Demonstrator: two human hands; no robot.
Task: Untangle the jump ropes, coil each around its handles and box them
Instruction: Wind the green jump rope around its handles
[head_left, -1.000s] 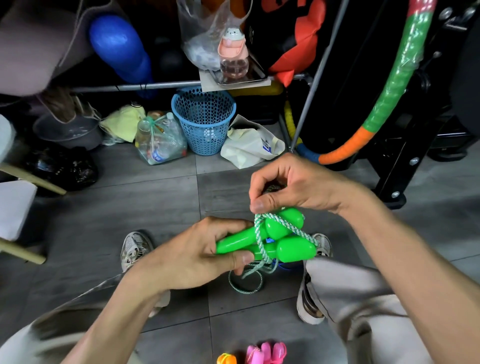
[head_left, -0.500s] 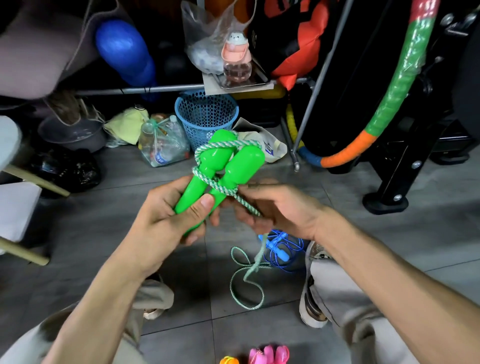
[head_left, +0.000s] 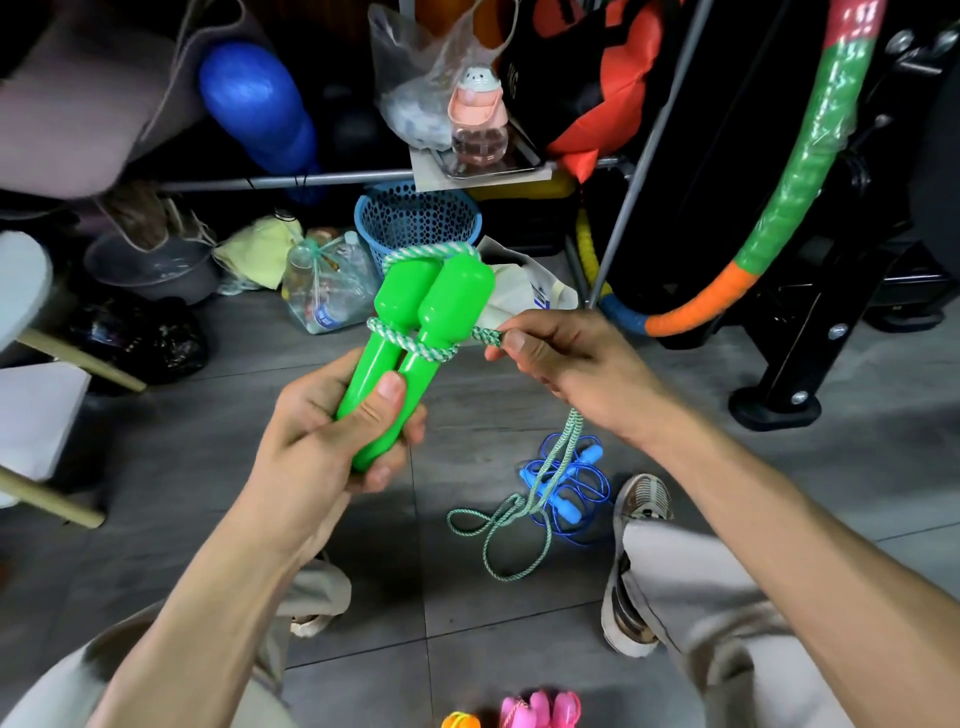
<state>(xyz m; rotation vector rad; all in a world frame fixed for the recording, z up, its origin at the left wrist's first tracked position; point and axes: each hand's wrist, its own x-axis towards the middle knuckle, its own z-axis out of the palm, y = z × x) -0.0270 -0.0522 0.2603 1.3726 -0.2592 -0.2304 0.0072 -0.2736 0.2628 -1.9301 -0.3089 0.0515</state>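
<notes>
Gripping both green handles (head_left: 410, 353) firmly, the left hand (head_left: 332, 447) should hold steady while the right hand (head_left: 566, 358) pinches the green-and-white rope (head_left: 485, 335), wrapping snug turns (no slack).

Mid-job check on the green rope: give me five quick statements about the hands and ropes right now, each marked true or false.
1. The left hand grips both green handles. True.
2. The right hand is empty. False: it pinches the green-and-white rope.
3. The rope already circles the handles. True.
4. The blue jump rope is in the blue basket. False: it lies on the floor.
5. All the green-and-white rope is wound up. False: slack trails down to the floor.
</notes>
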